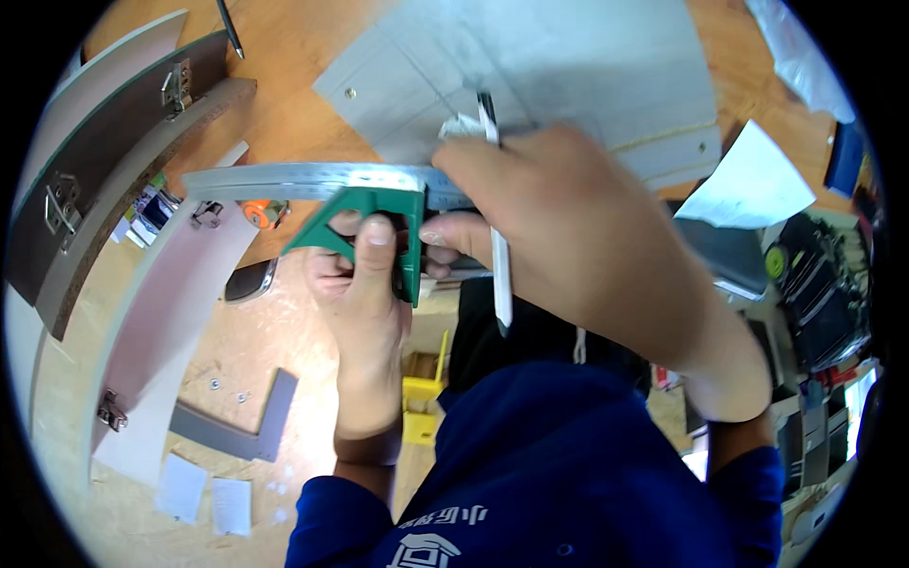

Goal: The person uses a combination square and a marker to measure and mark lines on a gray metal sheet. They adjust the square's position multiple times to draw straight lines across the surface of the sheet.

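My left hand is closed on the green stock of a set square, its thumb lying along the inside of the frame. The square's steel ruler blade reaches out to the left, along the near side of a grey panel. In my right hand is a white pen, pinched with its dark end pointing up over the panel. My right thumb comes close to the green stock; whether it touches I cannot tell. Faint lines cross the panel's surface, and small holes sit near its corners.
Boards with metal hinges stand at the left. An orange tape measure lies beyond my left hand. A black pen rests far left, a paper sheet at right, a plastic bag far right. An L-shaped grey piece lies lower left.
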`<state>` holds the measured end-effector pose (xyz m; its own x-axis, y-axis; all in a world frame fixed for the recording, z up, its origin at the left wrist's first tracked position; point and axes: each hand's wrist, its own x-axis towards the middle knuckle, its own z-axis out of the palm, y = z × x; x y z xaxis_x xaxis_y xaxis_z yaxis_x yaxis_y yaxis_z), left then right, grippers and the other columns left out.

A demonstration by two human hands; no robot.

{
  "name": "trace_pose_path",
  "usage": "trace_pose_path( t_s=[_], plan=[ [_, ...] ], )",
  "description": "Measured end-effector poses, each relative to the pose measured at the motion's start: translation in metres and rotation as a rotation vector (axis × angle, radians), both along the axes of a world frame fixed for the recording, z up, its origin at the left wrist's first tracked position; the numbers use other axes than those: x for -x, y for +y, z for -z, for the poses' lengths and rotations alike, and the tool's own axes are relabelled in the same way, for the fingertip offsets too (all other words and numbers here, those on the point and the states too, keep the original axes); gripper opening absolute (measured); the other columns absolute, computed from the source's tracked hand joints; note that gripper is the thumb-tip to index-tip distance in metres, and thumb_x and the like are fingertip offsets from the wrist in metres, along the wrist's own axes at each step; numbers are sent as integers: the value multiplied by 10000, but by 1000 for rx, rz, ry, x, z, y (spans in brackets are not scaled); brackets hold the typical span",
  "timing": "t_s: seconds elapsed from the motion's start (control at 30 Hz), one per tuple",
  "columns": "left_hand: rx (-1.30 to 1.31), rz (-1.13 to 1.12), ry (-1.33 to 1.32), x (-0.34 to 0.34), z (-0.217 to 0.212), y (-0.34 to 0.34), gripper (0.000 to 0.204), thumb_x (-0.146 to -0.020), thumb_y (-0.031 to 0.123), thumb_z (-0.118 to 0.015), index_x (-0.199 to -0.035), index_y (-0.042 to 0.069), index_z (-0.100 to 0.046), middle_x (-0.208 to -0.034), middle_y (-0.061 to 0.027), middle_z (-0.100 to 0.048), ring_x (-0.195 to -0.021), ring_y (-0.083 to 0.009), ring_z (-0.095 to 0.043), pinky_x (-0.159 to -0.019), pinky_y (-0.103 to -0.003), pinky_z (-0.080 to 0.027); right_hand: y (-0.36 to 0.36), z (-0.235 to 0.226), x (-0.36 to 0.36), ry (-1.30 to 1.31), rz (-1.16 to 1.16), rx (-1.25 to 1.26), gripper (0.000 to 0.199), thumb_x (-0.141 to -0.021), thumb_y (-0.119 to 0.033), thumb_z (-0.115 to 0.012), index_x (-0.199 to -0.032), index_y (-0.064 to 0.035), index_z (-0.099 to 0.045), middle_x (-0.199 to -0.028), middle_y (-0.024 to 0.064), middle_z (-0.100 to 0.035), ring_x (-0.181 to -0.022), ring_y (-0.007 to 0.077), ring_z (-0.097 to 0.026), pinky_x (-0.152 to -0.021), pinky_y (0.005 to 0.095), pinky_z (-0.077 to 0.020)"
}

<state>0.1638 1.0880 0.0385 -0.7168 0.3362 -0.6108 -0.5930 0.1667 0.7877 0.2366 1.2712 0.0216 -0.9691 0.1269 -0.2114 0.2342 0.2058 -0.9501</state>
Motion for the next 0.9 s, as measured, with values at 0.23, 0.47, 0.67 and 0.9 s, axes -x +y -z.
trace_pose_path(
  t_s=[0.23,0.47,0.67,0.9],
  plan=[
    [278,333,241,18,36,-2,128,-938,122,-656,-912,-2,-636,-812,-78,-687,-676,-121,-636,-590,-235,-504,-25,51,-3,-150,95,93,319,-835,-260,-729,-986,-3,-616,-802,220,-660,-759,408,-646,-688,443,-515],
    [205,633,256,154,107,13,248,-915,198,-693,-1031,-20,-667,-834,-62,-707,-685,-99,-653,-615,-235,-514,-34,104,-8,11,410,-140,447,-791,-111,-746,-1191,-13,-571,-1136,199,-614,-1054,380,-582,-905,432,-464],
    [365,752,429,202,149,33,324,-867,320,-748,-957,10,-713,-844,-57,-697,-761,-111,-614,-701,-257,-480,-1,131,-36,182,341,-459,340,-773,3,-657,-1104,-24,-583,-1175,166,-617,-1122,369,-575,-940,463,-437],
    [369,792,599,194,159,44,412,-826,379,-771,-994,8,-707,-845,-63,-696,-755,-118,-596,-691,-297,-478,-23,138,-31,248,-51,-533,408,-699,9,-684,-1092,-65,-601,-1273,137,-589,-1253,355,-506,-1042,547,-389]
  ],
)
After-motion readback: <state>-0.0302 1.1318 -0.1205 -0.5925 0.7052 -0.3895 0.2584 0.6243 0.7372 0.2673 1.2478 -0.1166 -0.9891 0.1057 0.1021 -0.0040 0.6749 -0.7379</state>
